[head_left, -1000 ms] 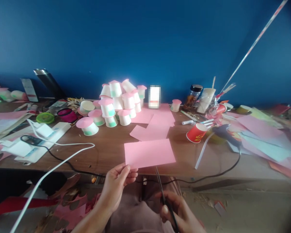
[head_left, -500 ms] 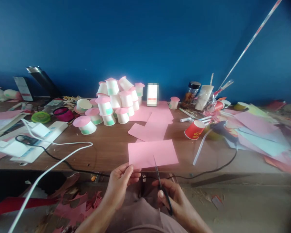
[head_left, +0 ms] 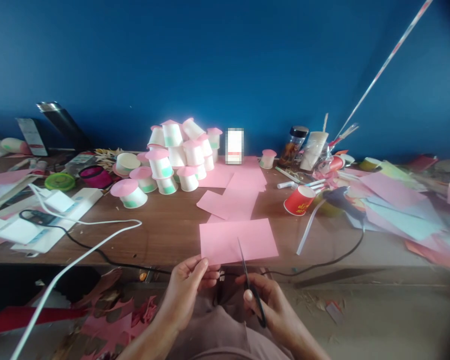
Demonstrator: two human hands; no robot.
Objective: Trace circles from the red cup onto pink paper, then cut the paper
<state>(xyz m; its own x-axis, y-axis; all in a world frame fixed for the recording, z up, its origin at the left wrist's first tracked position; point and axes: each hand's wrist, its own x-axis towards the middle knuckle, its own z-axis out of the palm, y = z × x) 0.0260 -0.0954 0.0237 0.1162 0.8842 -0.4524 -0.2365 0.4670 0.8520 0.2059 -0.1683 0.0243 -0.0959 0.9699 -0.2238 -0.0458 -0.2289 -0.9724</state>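
A rectangular sheet of pink paper point(head_left: 221, 242) is pinched at its lower left corner between the thumb and fingers of my left hand point(head_left: 189, 280). My right hand point(head_left: 266, 302) is closed round the black handles of a pair of scissors point(head_left: 244, 262). The blades point up and away from me and overlap the near edge of the paper around its middle. Beyond this sheet, more pink sheets point(head_left: 243, 192) lie on the brown table. My fingertips under the paper are partly hidden.
Paper cups with pink tops point(head_left: 163, 162) are piled at the back left. A red paper cup point(head_left: 299, 201) and a glue gun point(head_left: 335, 197) are on the right. A white power strip point(head_left: 78, 210) lies left, with cables across the table's front edge. Coloured sheets point(head_left: 401, 215) fill the far right.
The pink paper has shifted very slightly down and right relative to the table. Both hands keep their holds, and the view has turned a touch.
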